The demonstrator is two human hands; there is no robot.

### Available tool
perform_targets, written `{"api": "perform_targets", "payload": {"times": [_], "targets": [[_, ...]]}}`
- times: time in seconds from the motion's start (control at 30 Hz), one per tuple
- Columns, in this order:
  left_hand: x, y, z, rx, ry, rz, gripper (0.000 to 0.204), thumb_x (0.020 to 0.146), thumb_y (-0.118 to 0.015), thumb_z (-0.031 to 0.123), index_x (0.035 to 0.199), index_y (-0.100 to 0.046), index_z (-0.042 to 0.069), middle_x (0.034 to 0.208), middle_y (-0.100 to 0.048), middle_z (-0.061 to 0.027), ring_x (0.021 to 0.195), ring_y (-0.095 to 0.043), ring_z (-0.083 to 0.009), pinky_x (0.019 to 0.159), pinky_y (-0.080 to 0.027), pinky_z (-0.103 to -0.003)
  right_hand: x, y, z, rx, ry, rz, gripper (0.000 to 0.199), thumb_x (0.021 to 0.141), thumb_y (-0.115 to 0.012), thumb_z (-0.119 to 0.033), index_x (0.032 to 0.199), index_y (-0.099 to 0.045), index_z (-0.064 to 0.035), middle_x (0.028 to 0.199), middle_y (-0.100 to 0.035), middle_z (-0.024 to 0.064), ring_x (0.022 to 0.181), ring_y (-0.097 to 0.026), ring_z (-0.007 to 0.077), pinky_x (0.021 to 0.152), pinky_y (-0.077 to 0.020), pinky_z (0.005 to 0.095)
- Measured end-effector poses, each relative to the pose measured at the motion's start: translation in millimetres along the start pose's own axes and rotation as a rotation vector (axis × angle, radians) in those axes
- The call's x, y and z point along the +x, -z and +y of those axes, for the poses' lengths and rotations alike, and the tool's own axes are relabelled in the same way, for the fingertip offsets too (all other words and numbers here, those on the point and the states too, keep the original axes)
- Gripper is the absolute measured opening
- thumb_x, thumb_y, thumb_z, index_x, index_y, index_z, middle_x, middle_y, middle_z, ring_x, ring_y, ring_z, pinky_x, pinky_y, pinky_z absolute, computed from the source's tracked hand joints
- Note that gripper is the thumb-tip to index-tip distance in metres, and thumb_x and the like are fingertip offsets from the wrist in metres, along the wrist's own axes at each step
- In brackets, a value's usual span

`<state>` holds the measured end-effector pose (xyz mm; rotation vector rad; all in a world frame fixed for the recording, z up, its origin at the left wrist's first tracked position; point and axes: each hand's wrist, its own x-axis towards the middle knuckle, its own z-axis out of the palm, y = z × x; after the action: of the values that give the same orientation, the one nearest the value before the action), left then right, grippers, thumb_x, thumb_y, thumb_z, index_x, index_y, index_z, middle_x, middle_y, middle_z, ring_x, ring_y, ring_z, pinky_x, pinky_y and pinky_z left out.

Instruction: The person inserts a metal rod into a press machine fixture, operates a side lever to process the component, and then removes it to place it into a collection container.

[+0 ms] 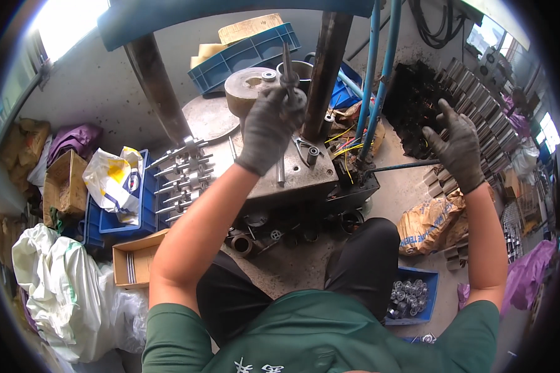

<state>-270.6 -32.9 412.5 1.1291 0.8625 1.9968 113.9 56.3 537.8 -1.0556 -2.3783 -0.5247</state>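
My left hand [267, 133], in a dark grey work glove, is closed round a metal shaft [287, 62] with thick round collars. It holds the shaft upright over the press bed [311, 177], just in front of a thick metal ring block [241, 93]. A small bearing [268, 76] lies on top of that block. My right hand [459, 149], gloved too, is raised at the right with thumb and fingers apart and nothing in them. Close beside its wrist is the end of a dark lever rod [410, 165]. A small bearing-like part [313, 155] stands on the bed.
Two steel columns [158, 87] flank the bed. Similar shafts [183, 177] lie in rows at its left. Blue pipes [373, 81] and loose wires [348, 146] stand at the right. A blue crate of metal parts [410, 295] sits by my right knee; stacked metal sleeves [479, 93] line the right.
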Motion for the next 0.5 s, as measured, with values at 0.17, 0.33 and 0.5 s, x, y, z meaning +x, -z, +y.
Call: {"api": "perform_targets", "payload": {"times": [0.17, 0.33, 0.5], "targets": [[-122.8, -9.5, -14.4, 0.368, 0.125, -0.118, 0.039, 0.1, -0.075, 0.024, 0.132, -0.062, 0.008, 0.116, -0.067, -0.009, 0.102, -0.07, -0.0184, 0.083, -0.064, -0.038, -85.7, 22.1, -37.1, -0.058, 0.222, 0.115, 0.044, 0.086, -0.078, -0.021, 0.125, -0.066, -0.0032, 0.111, -0.071, 0.0133, 0.115, -0.066, 0.0324, 0.123, -0.0287, 0.0547], [-178.4, -32.7, -2.6, 0.771, -0.07, -0.52, 0.056, 0.086, -0.084, 0.014, 0.136, -0.062, 0.008, 0.119, -0.068, -0.0096, 0.106, -0.071, -0.0249, 0.087, -0.06, -0.038, -168.9, 21.5, -116.0, 0.527, 0.189, 0.111, 0.064, 0.084, -0.085, -0.023, 0.14, -0.058, -0.0081, 0.123, -0.069, 0.0163, 0.099, -0.07, 0.0341, 0.084, -0.0588, 0.0412], [-210.0, -56.0, -11.7, 0.964, -0.312, -0.821, 0.063, 0.073, -0.086, 0.01, 0.132, -0.063, 0.01, 0.12, -0.07, -0.0157, 0.102, -0.072, -0.034, 0.083, -0.059, -0.04, -205.9, -42.8, -177.7, 1.236, -0.357, -0.266, 0.088, 0.086, -0.085, -0.034, 0.154, -0.042, -0.0004, 0.125, -0.069, 0.0203, 0.112, -0.071, 0.0308, 0.1, -0.0561, 0.0384]]}}
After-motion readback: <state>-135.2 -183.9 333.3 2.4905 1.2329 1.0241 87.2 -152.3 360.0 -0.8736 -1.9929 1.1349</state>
